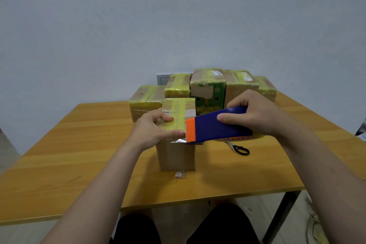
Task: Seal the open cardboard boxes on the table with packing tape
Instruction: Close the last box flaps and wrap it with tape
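Lap: dark-trousered knees show under the near edge of the smooth yellow-brown wooden table (79,154), and two bare forearms reach over it.
Left hand: the left hand (152,130) clasps the near left top corner of the small upright brown cardboard box (176,154). Its index finger lies on the lid and its thumb presses along the front top edge.
Box: matte card with square edges. A glossy yellowish packing tape strip (179,115) runs across the lid, just right of the left fingertips, and a white printed label sits partly under them.
Right hand: the right hand (255,113) grips the blue plastic tape dispenser with an orange head (217,127), thumb on its near face and fingers curled over its top.
Dispenser: smooth and wedge-shaped. Its orange toothed end meets the box's front top edge, just beside the left thumb tip, where a bit of shiny tape is crumpled.
Scissors: black-handled scissors (240,149) lie on the table below the right wrist, their blades partly hidden.
Scrap: a small crumpled clear tape scrap (180,174) lies at the box's foot, below the left hand.
Back row: a cluster of cardboard boxes wrapped in glossy yellow tape (208,87) stands beyond both hands, one of them with green print.
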The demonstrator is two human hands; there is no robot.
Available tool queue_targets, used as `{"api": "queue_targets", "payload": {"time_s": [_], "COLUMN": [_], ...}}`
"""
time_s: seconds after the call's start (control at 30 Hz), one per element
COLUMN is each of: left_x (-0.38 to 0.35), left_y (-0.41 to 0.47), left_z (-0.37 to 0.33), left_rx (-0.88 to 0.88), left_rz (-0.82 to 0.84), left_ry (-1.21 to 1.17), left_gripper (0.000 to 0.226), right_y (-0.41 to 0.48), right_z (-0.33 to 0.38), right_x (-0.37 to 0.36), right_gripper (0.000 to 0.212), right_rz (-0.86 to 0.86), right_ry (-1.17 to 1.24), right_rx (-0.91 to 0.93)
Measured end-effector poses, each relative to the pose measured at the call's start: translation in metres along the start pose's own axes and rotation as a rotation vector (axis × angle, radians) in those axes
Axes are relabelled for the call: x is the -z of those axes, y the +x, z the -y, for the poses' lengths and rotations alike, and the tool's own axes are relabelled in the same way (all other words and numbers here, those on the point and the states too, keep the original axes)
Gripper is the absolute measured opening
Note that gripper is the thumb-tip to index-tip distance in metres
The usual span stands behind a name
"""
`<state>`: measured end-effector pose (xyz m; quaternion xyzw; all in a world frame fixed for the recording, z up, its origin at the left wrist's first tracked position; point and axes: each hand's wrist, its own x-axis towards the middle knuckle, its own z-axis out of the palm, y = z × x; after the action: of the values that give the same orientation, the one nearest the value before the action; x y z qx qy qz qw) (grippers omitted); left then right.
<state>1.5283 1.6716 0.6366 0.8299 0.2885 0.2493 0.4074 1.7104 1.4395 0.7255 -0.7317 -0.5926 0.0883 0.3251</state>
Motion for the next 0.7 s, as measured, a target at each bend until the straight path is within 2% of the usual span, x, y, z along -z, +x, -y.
{"api": "queue_targets", "payload": {"time_s": [0.13, 0.27, 0.43, 0.57, 0.7], "left_x": [0.0, 0.003, 0.0, -0.006, -0.006], "left_y": [0.001, 0.005, 0.014, 0.019, 0.016], "left_z": [0.001, -0.005, -0.026, -0.019, -0.011], "left_rx": [0.002, 0.031, 0.011, -0.021, -0.034], "left_rz": [-0.007, 0.009, 0.018, 0.037, 0.011], "left_ry": [0.028, 0.107, 0.355, 0.331, 0.253], "left_gripper": [0.06, 0.068, 0.087, 0.096, 0.095], "right_y": [-0.007, -0.01, -0.005, -0.007, -0.012], "right_z": [-0.003, -0.01, -0.011, -0.013, -0.011], "right_x": [0.014, 0.009, 0.003, 0.005, 0.014], "right_gripper": [0.027, 0.029, 0.029, 0.028, 0.029], "right_rz": [-0.033, 0.0, -0.034, -0.033, -0.018], "right_ry": [0.014, -0.027, -0.035, -0.033, 0.047], "right_rx": [-0.016, -0.021, -0.001, 0.006, 0.003]}}
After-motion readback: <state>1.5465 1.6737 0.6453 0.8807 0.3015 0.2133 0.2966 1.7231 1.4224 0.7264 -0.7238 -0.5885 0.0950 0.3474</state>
